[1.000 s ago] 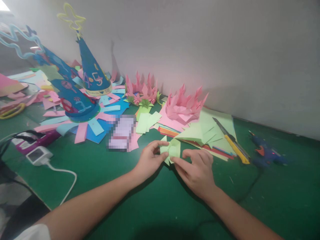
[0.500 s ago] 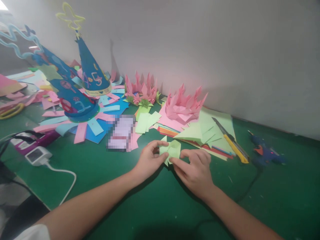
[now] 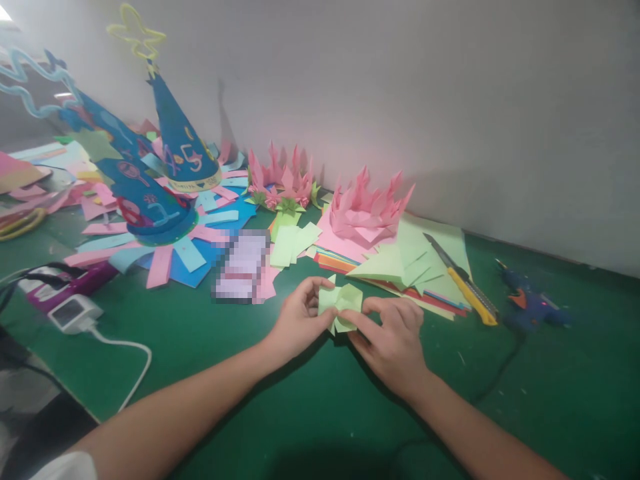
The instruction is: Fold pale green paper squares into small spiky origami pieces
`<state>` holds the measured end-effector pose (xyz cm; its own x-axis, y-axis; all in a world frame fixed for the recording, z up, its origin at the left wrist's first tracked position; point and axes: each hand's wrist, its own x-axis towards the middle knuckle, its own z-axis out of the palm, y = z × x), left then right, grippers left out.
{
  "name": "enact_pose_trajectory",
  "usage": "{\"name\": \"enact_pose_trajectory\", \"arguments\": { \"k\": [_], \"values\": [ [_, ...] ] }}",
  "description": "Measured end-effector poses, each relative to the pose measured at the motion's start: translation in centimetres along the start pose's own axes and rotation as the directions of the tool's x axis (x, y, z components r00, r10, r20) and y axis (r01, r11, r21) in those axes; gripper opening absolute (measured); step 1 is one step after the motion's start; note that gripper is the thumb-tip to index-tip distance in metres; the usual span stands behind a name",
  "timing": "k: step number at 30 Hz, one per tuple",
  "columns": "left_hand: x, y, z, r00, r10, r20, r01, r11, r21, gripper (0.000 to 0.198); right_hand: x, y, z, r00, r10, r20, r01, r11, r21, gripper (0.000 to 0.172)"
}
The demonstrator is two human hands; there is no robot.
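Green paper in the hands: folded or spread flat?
Folded: the green paper shows creases and angled flaps, with a pointed tip at its top. The left hand and right hand hold it.

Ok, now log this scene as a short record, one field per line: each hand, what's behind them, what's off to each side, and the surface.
Left hand: pinching the left side of a folded light-green paper
Right hand: fingers touching the same paper's right side
Behind hands: pink paper crown on stacked sheets
Right side: yellow-handled knife, blade out; blue glue gun
Left side: blue cone hats
Surface: green table
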<state>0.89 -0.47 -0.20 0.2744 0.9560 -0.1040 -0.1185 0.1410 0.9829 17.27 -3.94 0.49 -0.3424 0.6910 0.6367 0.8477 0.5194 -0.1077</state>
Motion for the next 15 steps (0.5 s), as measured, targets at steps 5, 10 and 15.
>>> {"name": "enact_pose_trajectory", "arguments": {
  "k": [5, 10, 15],
  "values": [
    [0.03, -0.1, -0.12, 1.0, -0.024, 0.018, 0.024, 0.999, 0.024, 0.036, -0.04, 0.16, 0.01, 1.0, -0.009, 0.015, 0.009, 1.0, -0.019, 0.018],
    [0.06, -0.1, -0.15, 0.998, -0.057, 0.032, 0.056, 0.998, 0.026, 0.039, 0.01, 0.22, 0.04, 0.999, -0.007, 0.032, 0.007, 1.0, -0.004, 0.021],
    [0.19, -0.36, -0.29, 0.997, -0.061, 0.044, 0.059, 0.998, 0.033, 0.04, -0.02, 0.17, 0.03, 0.998, 0.012, 0.06, -0.013, 1.0, 0.01, 0.021]
  ]
}}
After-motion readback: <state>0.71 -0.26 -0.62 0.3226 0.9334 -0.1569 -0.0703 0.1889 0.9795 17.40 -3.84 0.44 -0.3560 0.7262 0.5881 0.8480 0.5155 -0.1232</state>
